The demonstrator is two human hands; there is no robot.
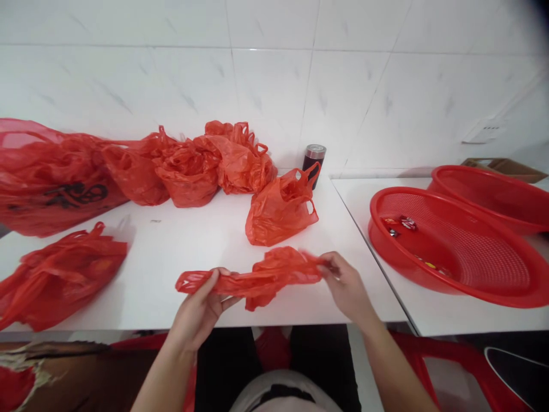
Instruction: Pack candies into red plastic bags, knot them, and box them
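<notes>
Closest in, at the front edge of the white tabletop, the left hand and the right hand hold a crumpled red thin plastic carrier bag stretched sideways between them, just above the surface. The left hand's fingers are closed round the bag's looped handle end; the right hand's fingertips pinch the opposite end, which is blurred. To the left lies a flattened heap of red plastic bags. Just behind the held bag a puffed red plastic bag with tied handles stands alone. To the right, on a neighbouring white table, sits a round red plastic mesh basket with a few small wrapped sweets inside. At the tiled wall are a row of bulging red bags and a dark cylindrical canister with a silver lid
</notes>
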